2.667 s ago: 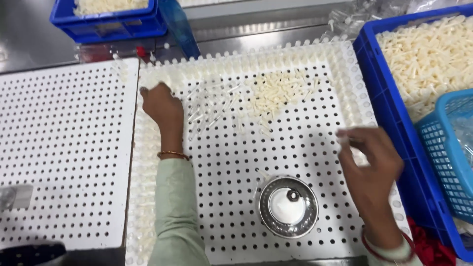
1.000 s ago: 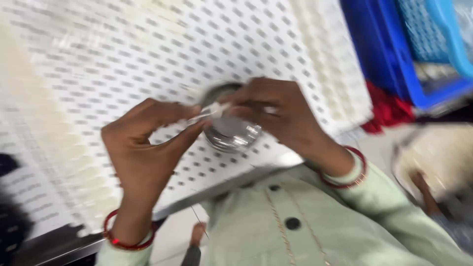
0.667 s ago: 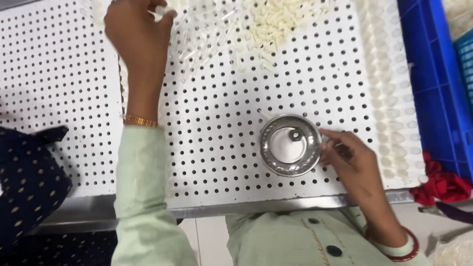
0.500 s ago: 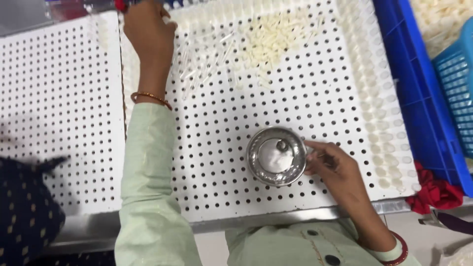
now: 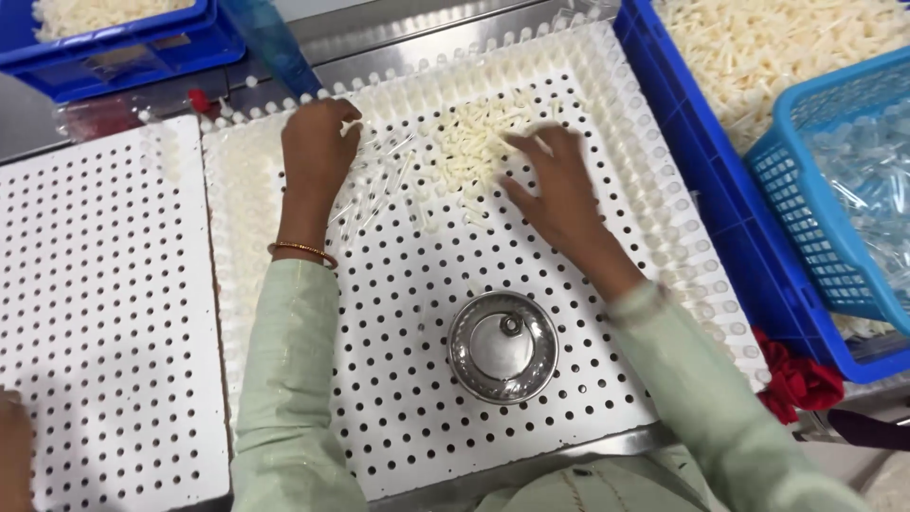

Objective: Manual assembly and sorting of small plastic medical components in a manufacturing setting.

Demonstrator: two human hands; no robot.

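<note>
A white perforated board (image 5: 531, 284) lies before me, with small white pegs standing in its holes along the far, left and right edges. A loose pile of cream plastic pieces (image 5: 471, 142) and a few clear tubes (image 5: 384, 185) lie on its far half. My left hand (image 5: 318, 142) rests at the far left of the board, fingers curled at the clear tubes. My right hand (image 5: 559, 185) lies spread over the right side of the cream pile. A round steel bowl (image 5: 502, 346) with a small knob inside sits near the front.
A second perforated white board (image 5: 95, 322) lies to the left. Blue crates of cream pieces stand at the right (image 5: 730, 190) and far left (image 5: 114, 38). A lighter blue basket (image 5: 834, 190) holds clear tubes. Red cloth (image 5: 801, 384) lies at the right front; another person's hand (image 5: 11, 455) shows at bottom left.
My right hand has left the steel bowl and moved up to the cream pile. My left hand stays at the far left of the board. The view has shifted.
</note>
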